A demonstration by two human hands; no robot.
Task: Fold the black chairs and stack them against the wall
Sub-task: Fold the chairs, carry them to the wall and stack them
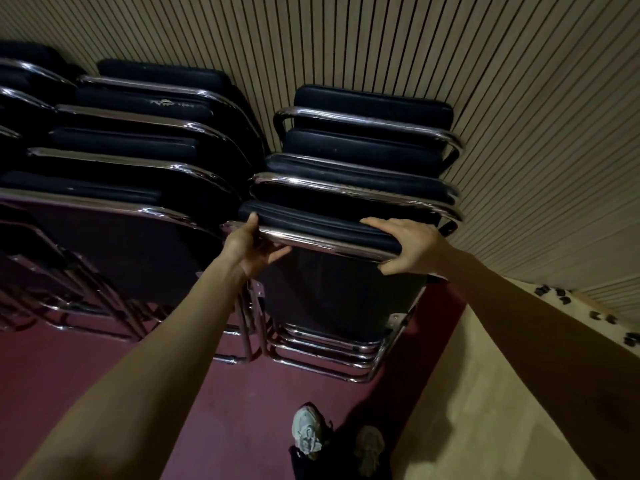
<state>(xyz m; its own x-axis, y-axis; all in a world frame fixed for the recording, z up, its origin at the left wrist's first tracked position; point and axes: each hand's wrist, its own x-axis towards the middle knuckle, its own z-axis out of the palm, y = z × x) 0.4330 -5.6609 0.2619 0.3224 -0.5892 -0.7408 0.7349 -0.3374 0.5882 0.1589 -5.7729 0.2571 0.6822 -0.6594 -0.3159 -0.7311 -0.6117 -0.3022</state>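
- Holding the top rail of the front folded chair (332, 289) with both hands: left grip (254, 249) wraps the chrome rail near its left corner, fingers curled under, thumb up on the black cushion edge.
- Right grip (410, 245) is closed over the rail at the right corner, palm on top, fingers hooked down the front face. Both closed on the same chair, nothing else in either.
- Chair's long axis runs left-right between the grips, slightly tilted in view; the panel hangs below them, toward the maroon floor (214, 393).
- Chair sits as the nearest one in the right stack (367, 140), leaning away from the person toward the slatted wall (519, 98). Feet look nested with the frames behind it; exact contact hard to tell in the dark.
- Left stack (131, 150) is just beside it, left grip is the nearer one to it.
- Judgement: remaining move is a push forward, toward the wall, to seat it flush; both hands about equally placed for that.
- Risk: left corner catching the neighbouring stack's rail.
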